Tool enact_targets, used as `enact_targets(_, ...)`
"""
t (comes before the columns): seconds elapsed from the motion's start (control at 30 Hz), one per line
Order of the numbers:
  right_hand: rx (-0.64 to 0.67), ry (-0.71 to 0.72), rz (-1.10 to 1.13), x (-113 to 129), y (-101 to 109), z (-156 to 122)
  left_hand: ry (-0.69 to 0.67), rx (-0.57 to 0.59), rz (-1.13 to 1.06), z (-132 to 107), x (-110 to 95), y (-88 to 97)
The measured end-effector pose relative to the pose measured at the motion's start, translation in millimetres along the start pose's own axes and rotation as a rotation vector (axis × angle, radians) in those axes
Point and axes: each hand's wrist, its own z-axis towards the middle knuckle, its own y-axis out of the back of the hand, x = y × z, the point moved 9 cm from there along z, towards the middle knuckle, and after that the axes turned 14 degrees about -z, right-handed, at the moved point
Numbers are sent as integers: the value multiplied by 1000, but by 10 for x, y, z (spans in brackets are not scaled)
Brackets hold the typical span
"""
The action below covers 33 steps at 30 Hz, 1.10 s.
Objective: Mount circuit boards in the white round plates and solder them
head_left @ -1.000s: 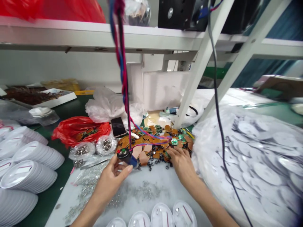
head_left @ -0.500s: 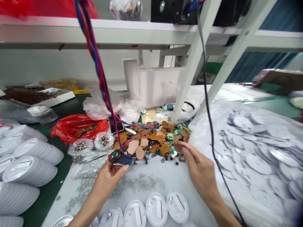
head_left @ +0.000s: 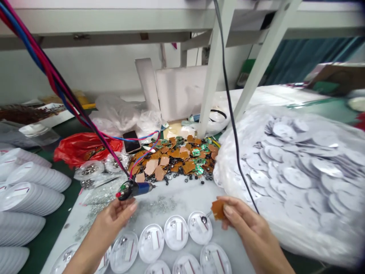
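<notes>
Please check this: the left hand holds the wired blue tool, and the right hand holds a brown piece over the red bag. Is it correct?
Not quite: the right hand holds the brown piece over the white round shells, not over the red bag. The head view shows this. The left hand does hold the wired blue tool.

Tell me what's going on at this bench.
A person is working with both hands. The left hand grips a blue-and-black corded handheld tool, and the right hand pinches a small brown board over one of the round white plastic shells set out nearby. Behind them lies a heap of brown boards and small black parts, and to the right sits a clear bag of white discs.
</notes>
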Motion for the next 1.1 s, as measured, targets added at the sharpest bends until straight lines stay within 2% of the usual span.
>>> enact_targets(0.03,-6,15,-34,-11,27,-3,-4,14,13,-101,-5,-2)
enact_targets(0.1,1,47,-58,-11,53,-7,-91,120,121,-313,-94,-148)
enact_targets(0.13,17,61,-43,1,47,-9,-160,208,206,-418,-153,-299)
enact_targets(0.23,61,90,15,68,9,-3,-438,535,309,-714,-323,-930)
enact_targets(0.3,46,118,21,127,25,8,-560,605,357,-763,-368,-1265)
enact_targets(0.4,2,158,-8,172,90,25,-513,678,496,-650,-267,-1654)
enact_targets(0.47,3,171,-46,161,105,39,-493,749,548,-602,-244,-1816)
enact_targets(0.57,28,184,-128,122,80,82,-510,836,580,-591,-287,-1913)
enact_targets(0.7,118,233,-288,112,-44,164,-532,894,627,-602,-338,-1930)
enact_targets(0.9,287,287,-377,68,-317,252,-534,906,651,-557,-273,-1985)
enact_targets(1.1,273,335,-412,3,-430,293,-538,900,596,-519,-186,-2002)
